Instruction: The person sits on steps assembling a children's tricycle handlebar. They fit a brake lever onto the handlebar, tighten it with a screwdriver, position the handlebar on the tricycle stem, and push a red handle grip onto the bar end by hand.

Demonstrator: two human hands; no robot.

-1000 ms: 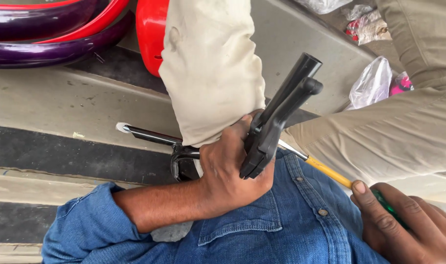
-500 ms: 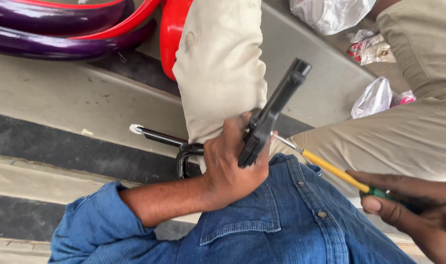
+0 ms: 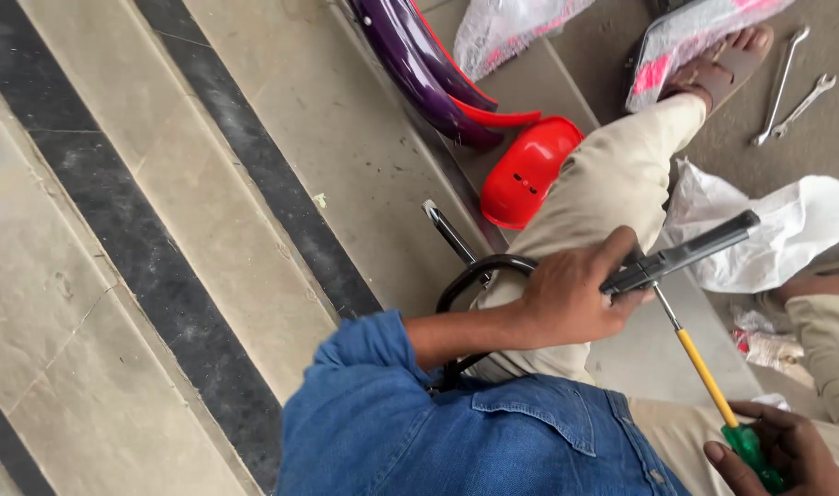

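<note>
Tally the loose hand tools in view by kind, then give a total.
Spanners: 2, lying on the floor at upper right
Screwdriver: 1, yellow shaft, green handle in the right hand
Total: 3
The left hand holds a black metal part, not counted as a tool.
</note>
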